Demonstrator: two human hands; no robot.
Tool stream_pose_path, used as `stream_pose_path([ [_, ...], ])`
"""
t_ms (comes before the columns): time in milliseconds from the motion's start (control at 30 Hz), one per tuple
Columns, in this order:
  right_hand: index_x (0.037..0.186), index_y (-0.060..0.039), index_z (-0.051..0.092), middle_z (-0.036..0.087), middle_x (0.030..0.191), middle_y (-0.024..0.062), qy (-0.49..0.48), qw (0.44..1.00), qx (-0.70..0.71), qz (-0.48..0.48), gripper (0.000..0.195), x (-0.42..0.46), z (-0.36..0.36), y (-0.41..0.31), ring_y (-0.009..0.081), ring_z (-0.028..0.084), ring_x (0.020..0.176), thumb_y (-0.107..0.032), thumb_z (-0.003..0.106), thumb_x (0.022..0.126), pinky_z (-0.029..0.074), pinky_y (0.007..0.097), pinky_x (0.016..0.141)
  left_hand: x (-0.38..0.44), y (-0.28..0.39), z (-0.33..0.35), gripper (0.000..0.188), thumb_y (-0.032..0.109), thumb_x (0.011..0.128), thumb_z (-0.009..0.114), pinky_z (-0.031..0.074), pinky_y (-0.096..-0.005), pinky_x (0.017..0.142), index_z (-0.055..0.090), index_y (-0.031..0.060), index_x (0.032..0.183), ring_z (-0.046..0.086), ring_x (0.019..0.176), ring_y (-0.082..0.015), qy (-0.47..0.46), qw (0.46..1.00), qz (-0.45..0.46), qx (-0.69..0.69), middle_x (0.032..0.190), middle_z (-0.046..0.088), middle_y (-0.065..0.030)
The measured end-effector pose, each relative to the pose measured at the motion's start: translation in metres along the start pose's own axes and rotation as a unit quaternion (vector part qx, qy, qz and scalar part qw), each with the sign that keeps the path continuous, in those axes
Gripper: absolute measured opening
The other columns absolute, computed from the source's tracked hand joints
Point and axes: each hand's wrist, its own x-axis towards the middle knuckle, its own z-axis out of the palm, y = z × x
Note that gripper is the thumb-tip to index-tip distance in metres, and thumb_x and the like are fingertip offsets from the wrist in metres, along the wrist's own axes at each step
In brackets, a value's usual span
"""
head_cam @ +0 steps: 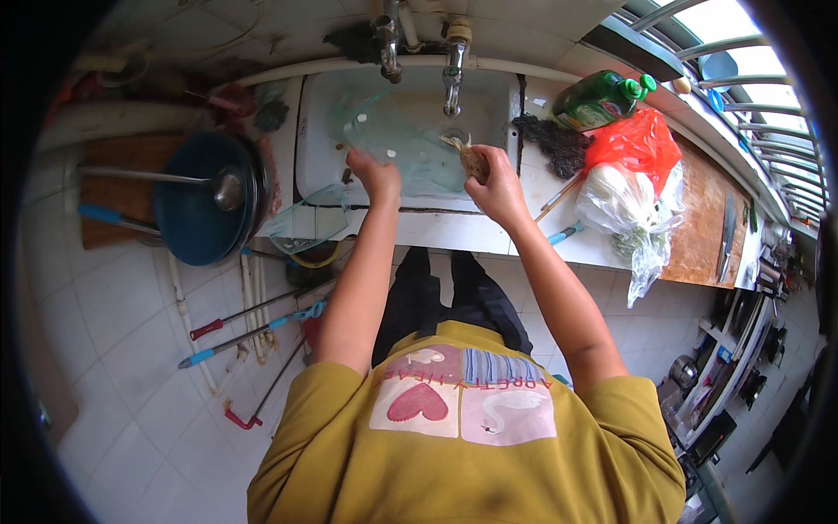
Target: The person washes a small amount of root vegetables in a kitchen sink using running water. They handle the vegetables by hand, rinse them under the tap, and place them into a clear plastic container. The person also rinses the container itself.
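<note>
My left hand [375, 177] is at the near rim of a transparent greenish plastic container [419, 147] in the white sink [510, 98]. Its fingers are partly hidden, and whether it grips the container cannot be told. In my right hand [499, 187] is a tan, fibrous scrubber or bundle [473, 161], held over the sink's right part. Two small white pieces [391, 154] lie in or on the container. Above the sink hang two metal faucets [453, 78].
On the right counter are a green detergent bottle [592, 98], a dark mesh scrubber [560, 145], plastic bags [632, 154] and a knife [727, 229] on a wooden board [700, 203]. To the left, a ladle [228, 188] rests on a blue pan [196, 229], near a clear greenish basket [311, 226].
</note>
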Motion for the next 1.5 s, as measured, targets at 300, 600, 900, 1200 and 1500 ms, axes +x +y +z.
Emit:
stream_pose_path([
  [300,0.104,-0.0068,0.072,0.052,0.118,0.0130,0.188,0.978,0.090,-0.004,0.030,0.017,-0.152,-0.011,0.0226,0.051,0.113,-0.005,0.053,0.081,0.040,0.0308,0.097,-0.100,0.041,0.015,0.078,0.002,0.085,0.055,0.050,-0.0468,0.078,0.009,0.0110,0.147,0.057,0.103,-0.0285,-0.383,0.833,-0.347,-0.197,0.124,0.047,-0.0154],
  [600,0.099,-0.0150,0.075,0.066,0.106,0.0092,0.265,0.934,-0.238,-0.017,0.025,0.119,-0.274,-0.003,0.0261,0.058,0.108,-0.033,0.069,0.083,0.046,0.0356,0.092,-0.154,0.175,0.120,0.071,0.002,0.086,0.058,0.050,-0.0460,0.085,0.018,0.0106,0.144,0.056,0.106,-0.0252,-0.516,0.793,-0.204,-0.252,0.128,0.043,-0.0132],
  [900,0.093,-0.0147,0.076,0.063,0.102,0.0084,0.163,0.959,-0.209,0.104,0.020,0.141,-0.276,0.021,0.0236,0.064,0.091,-0.029,0.075,0.080,0.051,0.0356,0.082,-0.163,0.186,0.147,0.051,0.002,0.086,0.055,0.051,-0.0456,0.083,0.033,0.0104,0.131,0.055,0.099,-0.0203,-0.521,0.783,-0.211,-0.264,0.119,0.047,-0.0082],
  [1200,0.102,-0.0181,0.074,0.059,0.110,0.0102,0.215,0.951,-0.213,0.056,0.028,0.127,-0.277,0.018,0.0269,0.061,0.100,-0.031,0.077,0.078,0.050,0.0367,0.086,-0.160,0.182,0.142,0.062,0.005,0.085,0.055,0.049,-0.0383,0.075,0.023,0.0120,0.138,0.055,0.095,-0.0179,-0.516,0.797,-0.197,-0.244,0.116,0.051,-0.0071],
  [1500,0.099,-0.0056,0.063,0.059,0.096,0.0147,0.154,0.966,-0.184,-0.092,0.016,0.023,-0.145,-0.044,0.0329,0.063,0.085,-0.012,0.062,0.084,0.053,0.0404,0.074,-0.155,0.108,0.108,0.083,-0.010,0.080,0.054,0.047,-0.0313,0.080,0.008,0.0124,0.145,0.051,0.112,-0.0226,-0.419,0.852,-0.136,-0.284,0.131,0.037,-0.0133],
])
